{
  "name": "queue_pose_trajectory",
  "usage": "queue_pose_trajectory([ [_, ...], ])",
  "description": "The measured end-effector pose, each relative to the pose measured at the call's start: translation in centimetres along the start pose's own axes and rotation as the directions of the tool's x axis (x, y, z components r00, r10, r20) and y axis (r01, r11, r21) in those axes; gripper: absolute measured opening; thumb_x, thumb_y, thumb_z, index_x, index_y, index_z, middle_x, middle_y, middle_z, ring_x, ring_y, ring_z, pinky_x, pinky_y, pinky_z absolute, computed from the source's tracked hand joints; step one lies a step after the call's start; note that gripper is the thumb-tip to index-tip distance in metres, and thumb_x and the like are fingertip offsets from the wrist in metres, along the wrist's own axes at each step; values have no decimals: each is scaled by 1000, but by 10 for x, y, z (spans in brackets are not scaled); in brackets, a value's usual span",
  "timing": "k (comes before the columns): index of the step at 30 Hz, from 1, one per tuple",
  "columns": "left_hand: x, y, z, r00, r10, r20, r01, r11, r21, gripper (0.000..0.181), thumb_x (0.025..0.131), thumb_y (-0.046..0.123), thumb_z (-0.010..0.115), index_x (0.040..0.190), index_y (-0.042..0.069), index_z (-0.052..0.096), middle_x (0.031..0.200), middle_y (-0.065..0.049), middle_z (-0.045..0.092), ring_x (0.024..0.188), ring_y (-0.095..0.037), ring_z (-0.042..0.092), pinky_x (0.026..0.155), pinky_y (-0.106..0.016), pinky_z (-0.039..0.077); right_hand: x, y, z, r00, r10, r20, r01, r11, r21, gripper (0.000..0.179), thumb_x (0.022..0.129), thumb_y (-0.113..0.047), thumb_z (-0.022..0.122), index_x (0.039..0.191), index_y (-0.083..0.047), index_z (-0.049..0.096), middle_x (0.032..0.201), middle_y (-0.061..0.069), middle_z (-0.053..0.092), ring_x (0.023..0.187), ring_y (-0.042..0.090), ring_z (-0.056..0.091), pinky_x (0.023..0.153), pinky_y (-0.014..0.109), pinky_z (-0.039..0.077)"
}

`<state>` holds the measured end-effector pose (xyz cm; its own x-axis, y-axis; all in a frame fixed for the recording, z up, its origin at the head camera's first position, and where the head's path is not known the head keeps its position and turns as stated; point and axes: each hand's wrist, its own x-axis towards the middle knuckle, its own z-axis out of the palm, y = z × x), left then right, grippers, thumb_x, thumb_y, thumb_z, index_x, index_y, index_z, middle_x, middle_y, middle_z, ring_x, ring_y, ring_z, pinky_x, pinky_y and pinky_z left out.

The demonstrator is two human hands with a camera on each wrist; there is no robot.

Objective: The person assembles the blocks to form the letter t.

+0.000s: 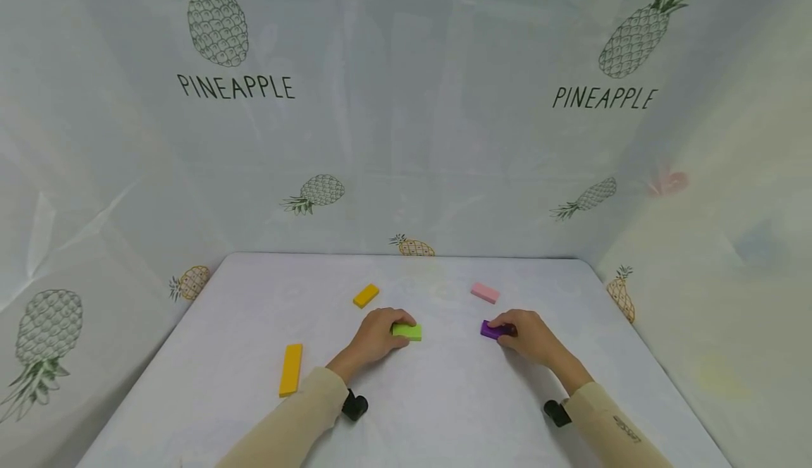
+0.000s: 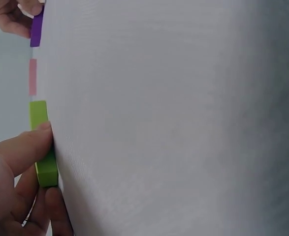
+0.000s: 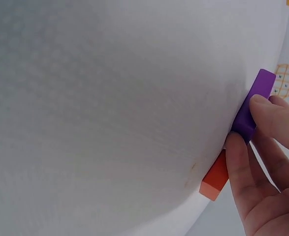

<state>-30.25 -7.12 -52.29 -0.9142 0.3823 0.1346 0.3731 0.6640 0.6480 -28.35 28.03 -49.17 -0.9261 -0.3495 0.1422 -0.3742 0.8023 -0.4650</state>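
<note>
- Backdrop sheet [image 1: 406, 122]: pale, thin and creased, enclosing the back and sides; printed with pineapple drawings [image 1: 218, 27] and dark lettering [image 1: 236, 87].
- Counter [image 1: 444, 404]: white, with rounded far corners — finely textured in the wrist views.
- Sleeves [image 1: 292, 419]: beige, covering both forearms.
- Left hand [image 1: 374, 335]: fingers and thumb clamped on the green block [image 1: 411, 332], a glossy rectangular bar near the counter's middle.
- Right hand [image 1: 533, 337]: fingers and thumb clamped on the purple block [image 1: 492, 330], a smooth bar to the green one's right.
- Long yellow block [image 1: 291, 370]: flat, beside the left forearm.
- Smaller blocks: a short yellow block [image 1: 366, 295] and a pink block [image 1: 485, 292], both flat-lying, farther back; an orange-red block [image 3: 215, 176] — square-edged, just beside the right fingers.
</note>
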Motion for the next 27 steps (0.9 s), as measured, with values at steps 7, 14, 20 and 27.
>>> queue_pose_trajectory([
  [7, -1, 1, -2, 1000, 15, -3, -15, 1000, -1, 29, 89, 12, 87, 116, 21, 79, 114, 7, 74, 105, -15, 63, 99, -41, 53, 3, 1, 1, 1000, -23, 1, 23, 999, -28, 28, 90, 4, 81, 114, -10, 82, 118, 12, 77, 103, 26, 69, 91, 48, 61],
  [14, -2, 1, -2, 1000, 18, -1, -18, 1000, -4, 29, 89, 11, 87, 115, 21, 79, 113, 7, 74, 106, -16, 63, 100, -42, 52, 9, -4, 3, 996, -93, -4, 93, 995, -22, 29, 88, 7, 81, 112, -8, 82, 116, 12, 77, 104, 27, 72, 88, 47, 63],
  [20, -1, 0, -1, 1000, 16, 7, -16, 1000, -10, 29, 89, 12, 87, 115, 22, 79, 114, 7, 74, 105, -14, 62, 100, -41, 52, 16, -12, 7, 987, -161, 11, 161, 987, 5, 28, 87, 9, 80, 111, -6, 82, 115, 10, 78, 104, 27, 72, 87, 45, 63],
  [27, 0, 1, -2, 1000, 11, 11, -11, 1000, 6, 28, 89, 13, 87, 115, 22, 79, 114, 7, 74, 104, -15, 62, 101, -42, 52, 26, -28, 15, 974, -225, 16, 224, 974, 18, 28, 88, 8, 80, 112, -6, 82, 114, 8, 79, 106, 27, 73, 87, 44, 63],
])
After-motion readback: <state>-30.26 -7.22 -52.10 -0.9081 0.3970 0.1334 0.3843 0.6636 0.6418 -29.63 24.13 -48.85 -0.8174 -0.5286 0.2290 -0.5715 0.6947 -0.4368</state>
